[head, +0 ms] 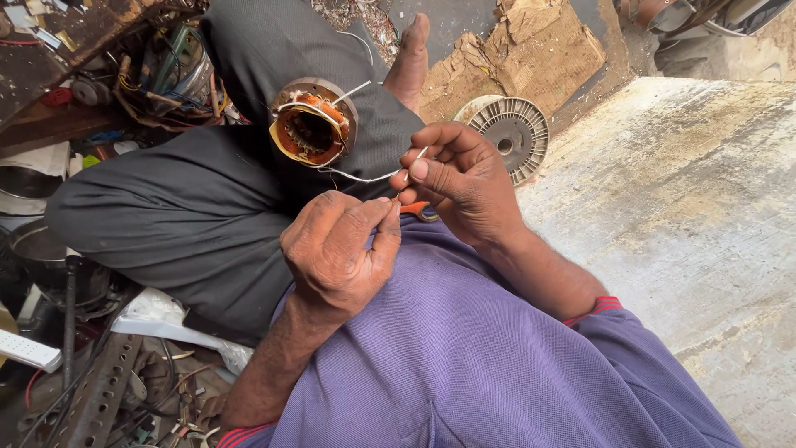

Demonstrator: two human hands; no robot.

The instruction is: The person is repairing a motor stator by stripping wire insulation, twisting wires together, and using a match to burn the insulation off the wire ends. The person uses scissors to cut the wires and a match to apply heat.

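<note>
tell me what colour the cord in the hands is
White; the cord shows best in the head view, the only one.

Left hand [340, 249]: back of the hand faces up, fingers curled inward, thumb and forefinger pressed together at the tips in a pinch. Left forearm is bare and runs down toward the lower left. Right hand [452, 187]: positioned just above and to the right of the left, fingers bent, thumb and forefinger closed in a pinch. Right forearm angles down to the right. The two hands are close together.
</note>
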